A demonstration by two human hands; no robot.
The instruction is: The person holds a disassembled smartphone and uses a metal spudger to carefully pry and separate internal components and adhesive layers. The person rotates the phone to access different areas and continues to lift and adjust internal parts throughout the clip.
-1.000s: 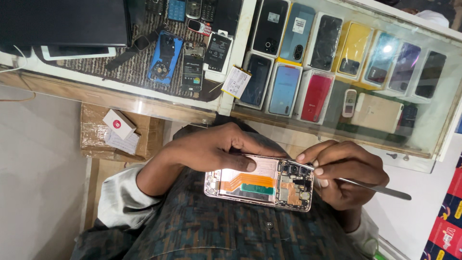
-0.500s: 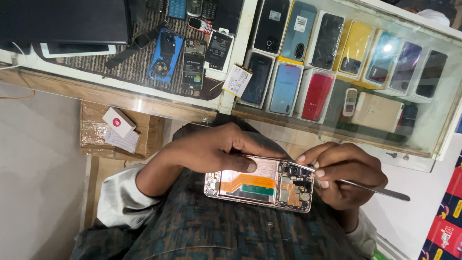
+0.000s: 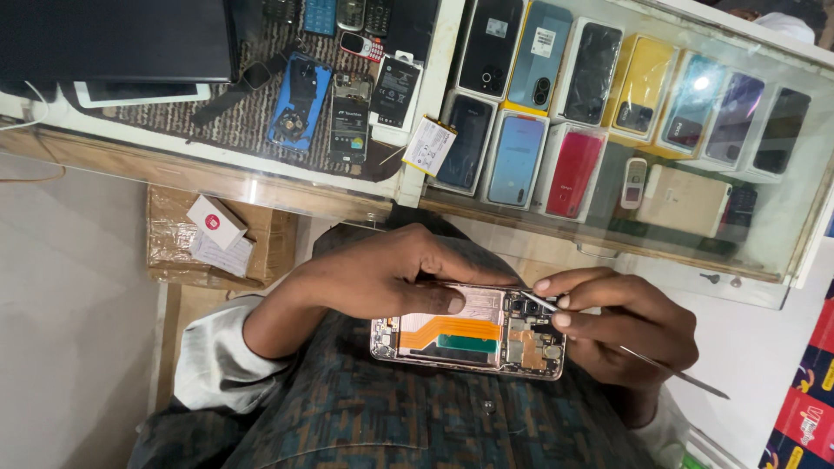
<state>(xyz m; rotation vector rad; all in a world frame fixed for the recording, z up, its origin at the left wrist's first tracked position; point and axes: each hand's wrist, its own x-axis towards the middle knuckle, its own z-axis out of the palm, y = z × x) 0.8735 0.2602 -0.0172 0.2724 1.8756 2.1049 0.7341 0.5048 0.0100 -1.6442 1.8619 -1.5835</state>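
One opened phone [image 3: 469, 332]: left hand [image 3: 382, 274] fingers clamp its edge; right hand [image 3: 621, 326] fingers pinch one thin metal tool [image 3: 625, 350] at its board.

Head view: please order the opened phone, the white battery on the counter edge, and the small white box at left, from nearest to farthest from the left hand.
1. opened phone: under the left hand, touching it.
2. white battery: above, on the counter edge.
3. small white box: far left, on cardboard.

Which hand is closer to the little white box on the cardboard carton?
Left. The left hand holds the opened phone, right of the white box; the right hand, with a thin metal tool, is beyond it.
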